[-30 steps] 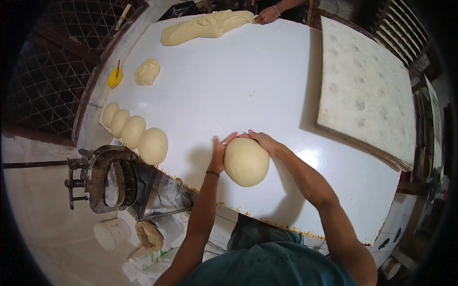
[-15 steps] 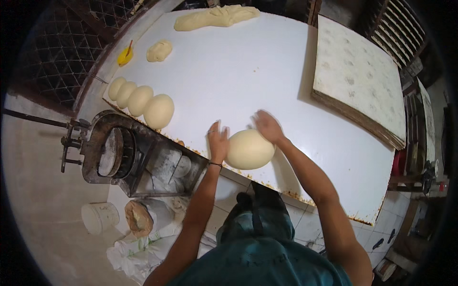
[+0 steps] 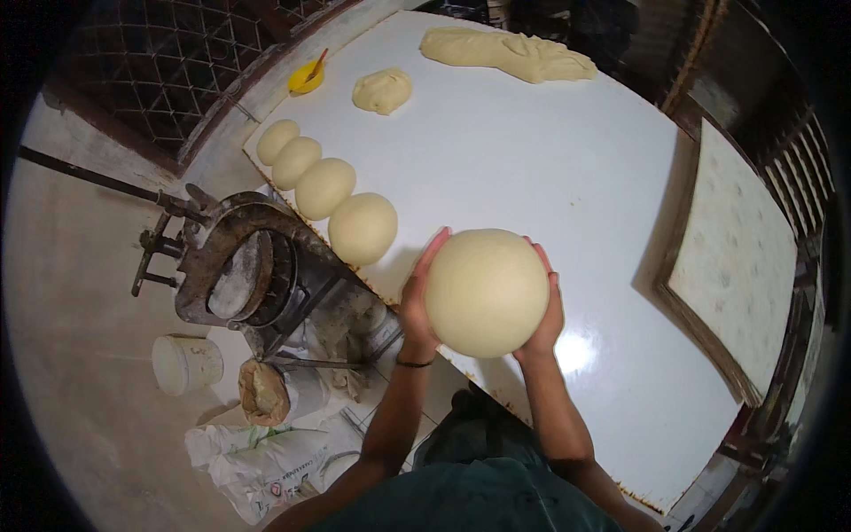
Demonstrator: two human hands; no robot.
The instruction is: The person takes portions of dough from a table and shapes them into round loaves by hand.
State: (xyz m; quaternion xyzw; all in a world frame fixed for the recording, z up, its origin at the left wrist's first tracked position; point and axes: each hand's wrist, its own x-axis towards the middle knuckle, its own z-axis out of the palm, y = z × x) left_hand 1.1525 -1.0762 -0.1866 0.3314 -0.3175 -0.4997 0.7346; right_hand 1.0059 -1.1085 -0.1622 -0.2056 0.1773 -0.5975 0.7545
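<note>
A large, smooth, pale ball of dough (image 3: 487,293) is held between my two hands, in front of me at the table's near edge. My left hand (image 3: 420,297) cups its left side, a dark band on the wrist. On the opposite side my right hand (image 3: 543,319) presses with the palm, its fingers partly behind the dough. To the left, several round dough balls stand in a row along the table edge, the nearest dough ball (image 3: 363,229) being closest to my left hand.
On the white table (image 3: 496,151) lie a small dough lump (image 3: 382,90), a long dough piece (image 3: 510,53) and a yellow bowl (image 3: 307,77). Stacked boards (image 3: 731,257) occupy the right. A metal press-like machine (image 3: 239,275) stands left, above a bucket (image 3: 186,364) and sacks (image 3: 266,461).
Both hands have closed in on the large dough ball's sides and lifted it toward me, so it looks bigger. The right hand was apart from it before. The whole view has turned and shifted.
</note>
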